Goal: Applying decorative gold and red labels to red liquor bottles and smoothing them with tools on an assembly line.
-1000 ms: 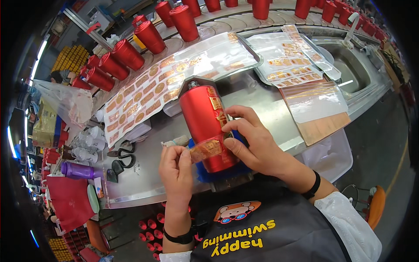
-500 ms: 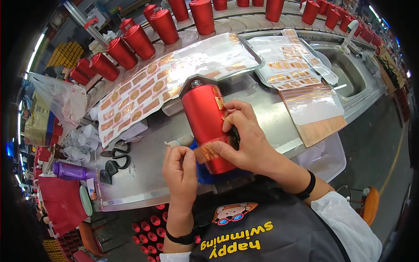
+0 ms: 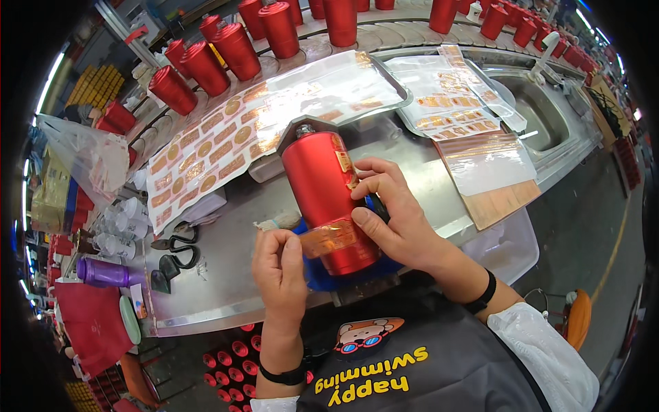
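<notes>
A red metallic bottle with a gold emblem lies tilted on a blue support, its neck end against a dark angular holder. Across its lower part runs a gold translucent decal. My left hand pinches the decal's free left end between thumb and fingertips, off the surface. My right hand is at the bottle's right side, fingers bent and thumb apart from them, fingertips at the bottle's edge. A dark rounded part beneath that hand is mostly hidden. A small cloth-wrapped bundle lies beside the left hand.
Decal sheets cover the table's back, with more on a tray. Behind, red bottles stand on a curved conveyor. Black scissors and a purple bottle lie left; a sink is far right.
My right thumb has come off the decal, showing more of it flat on the bottle. The left hand still pinches its end. Conveyor bottles have shifted right.
</notes>
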`<state>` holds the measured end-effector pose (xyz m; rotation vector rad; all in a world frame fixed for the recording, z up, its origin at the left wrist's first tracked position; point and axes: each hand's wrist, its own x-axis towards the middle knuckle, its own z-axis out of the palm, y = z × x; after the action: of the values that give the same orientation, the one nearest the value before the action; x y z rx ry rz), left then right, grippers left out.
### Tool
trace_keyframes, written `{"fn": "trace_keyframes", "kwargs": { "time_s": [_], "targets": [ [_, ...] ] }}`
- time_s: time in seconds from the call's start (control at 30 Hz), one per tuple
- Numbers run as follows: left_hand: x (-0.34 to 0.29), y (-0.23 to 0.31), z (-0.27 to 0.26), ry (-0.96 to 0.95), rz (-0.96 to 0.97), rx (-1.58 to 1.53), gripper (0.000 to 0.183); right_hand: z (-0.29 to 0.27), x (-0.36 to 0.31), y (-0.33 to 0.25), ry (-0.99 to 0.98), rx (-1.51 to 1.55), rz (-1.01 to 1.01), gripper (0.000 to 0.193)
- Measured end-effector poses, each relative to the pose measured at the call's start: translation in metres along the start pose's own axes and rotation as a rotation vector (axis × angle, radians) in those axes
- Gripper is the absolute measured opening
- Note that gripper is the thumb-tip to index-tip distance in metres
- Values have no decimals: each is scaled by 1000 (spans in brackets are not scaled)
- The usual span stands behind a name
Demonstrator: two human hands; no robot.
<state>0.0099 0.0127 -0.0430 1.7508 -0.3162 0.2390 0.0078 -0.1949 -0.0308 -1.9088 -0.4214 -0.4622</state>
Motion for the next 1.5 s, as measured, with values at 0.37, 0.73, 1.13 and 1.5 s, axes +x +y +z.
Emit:
{"fn": "trace_keyframes", "kwargs": {
  "time_s": [0.37,0.73,1.13,1.5],
  "targets": [
    [-13,29,9,-258,378,592,81,-17,-19,12,63,-101,29,39],
    [-26,-8,17,-152,352,508,83,-26,-31,7,183,128,204,27],
    [-9,10,28,-108,12,-364,81,-32,-31,1,133,53,172,21],
    [-8,11,27,-154,-83,-281,80,-39,-23,-11,42,-71,-151,18]
  ]
}}
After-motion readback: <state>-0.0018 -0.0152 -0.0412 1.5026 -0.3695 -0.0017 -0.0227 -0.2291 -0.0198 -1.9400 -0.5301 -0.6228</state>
